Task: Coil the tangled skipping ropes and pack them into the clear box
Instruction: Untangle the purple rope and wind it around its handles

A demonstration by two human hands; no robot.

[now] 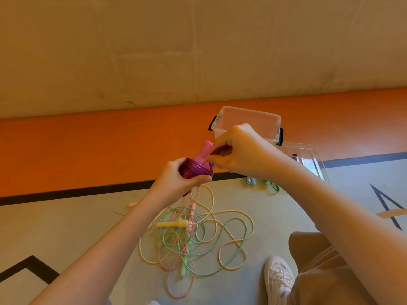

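Purple rope coil (193,170) sits bunched in the left hand (176,181), fingers curled round it, its pink handle (203,154) pointing up and away. Her right hand (239,148) pinches the rope's loose end just beside that handle. Clear box (246,119) stands open directly behind, nearer the right hand; the tangled ropes (193,238) lie on the floor below

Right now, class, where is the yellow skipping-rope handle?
In the head view, the yellow handle lies on the floor amid the tangled ropes, below the left hand holding the purple coil.
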